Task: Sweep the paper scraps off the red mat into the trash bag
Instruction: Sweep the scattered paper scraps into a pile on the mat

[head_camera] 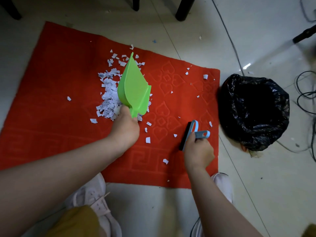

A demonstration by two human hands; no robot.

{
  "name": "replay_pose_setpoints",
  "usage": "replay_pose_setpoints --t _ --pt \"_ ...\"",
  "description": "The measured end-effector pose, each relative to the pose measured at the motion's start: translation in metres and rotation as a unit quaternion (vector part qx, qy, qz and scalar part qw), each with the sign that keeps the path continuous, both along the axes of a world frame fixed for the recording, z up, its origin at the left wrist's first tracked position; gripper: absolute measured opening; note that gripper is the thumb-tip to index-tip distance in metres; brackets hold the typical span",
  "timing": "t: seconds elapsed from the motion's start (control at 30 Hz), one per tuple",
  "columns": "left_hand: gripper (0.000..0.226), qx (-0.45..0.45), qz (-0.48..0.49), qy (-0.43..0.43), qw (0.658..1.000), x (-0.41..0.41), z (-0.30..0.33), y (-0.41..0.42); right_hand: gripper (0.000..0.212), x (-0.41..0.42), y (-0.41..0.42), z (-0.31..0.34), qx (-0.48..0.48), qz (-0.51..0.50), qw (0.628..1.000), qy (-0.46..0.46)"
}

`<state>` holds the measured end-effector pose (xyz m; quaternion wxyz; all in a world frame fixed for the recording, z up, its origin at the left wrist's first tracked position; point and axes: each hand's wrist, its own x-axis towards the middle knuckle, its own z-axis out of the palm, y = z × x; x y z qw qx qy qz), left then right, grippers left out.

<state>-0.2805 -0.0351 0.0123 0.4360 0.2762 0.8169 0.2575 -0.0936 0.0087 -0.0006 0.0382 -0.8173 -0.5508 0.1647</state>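
Tiled floor [153, 199] | red mat [59, 69]: white paper scraps [109, 98] piled | left hand [125, 129] grips green dustpan [135, 86] | right hand [199, 151] grips blue brush [191, 132]

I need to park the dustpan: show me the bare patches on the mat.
Bare: the red mat far-left part beyond the scrap pile, and the near-left strip under the left forearm. Crowded: around the dustpan; loose scraps dot the right side toward the trash bag.

White torn paper scraps [109, 94] lie heaped mid-mat on the flat red embossed mat [56, 82]; the open black plastic trash bag [253, 110] sits at its three o'clock edge.
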Motion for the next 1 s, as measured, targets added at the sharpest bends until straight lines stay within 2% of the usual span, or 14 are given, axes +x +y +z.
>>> replay_pose_setpoints --t 0.13,0.27,0.4,0.47,0.57,0.73,0.87,1.0 --pt "0.025 0.001 -0.013 -0.005 1.0 0.002 0.0 -0.004 0.044 -0.018 -0.004 -0.01 -0.03 -0.02 0.998 0.052" --pt "0.019 0.003 -0.017 -0.009 1.0 0.004 -0.002 -0.008 0.046 -0.033 0.01 -0.007 -0.005 -0.023 0.993 0.116" --pt "0.017 0.0 -0.022 -0.006 1.0 0.004 -0.003 -0.011 0.042 -0.023 0.017 0.009 0.048 -0.036 0.994 0.091" --pt "0.016 -0.002 -0.024 -0.002 1.0 0.003 -0.003 -0.011 0.037 -0.018 0.012 0.013 0.034 -0.046 0.996 0.069" --pt "0.016 -0.004 -0.025 0.001 1.0 0.002 -0.003 -0.01 0.039 -0.026 -0.001 0.006 -0.004 -0.027 0.998 0.048" --pt "0.014 -0.008 -0.012 0.011 1.0 0.0 -0.007 -0.012 0.039 -0.073 -0.007 -0.006 -0.044 -0.038 0.994 0.096" --pt "0.016 -0.008 -0.003 0.014 1.0 -0.003 -0.008 -0.014 0.042 -0.095 0.004 -0.004 -0.027 -0.036 0.991 0.13" --pt "0.022 -0.002 0.005 0.011 1.0 -0.008 -0.008 -0.016 0.044 -0.08 0.008 0.0 0.012 -0.062 0.991 0.115"
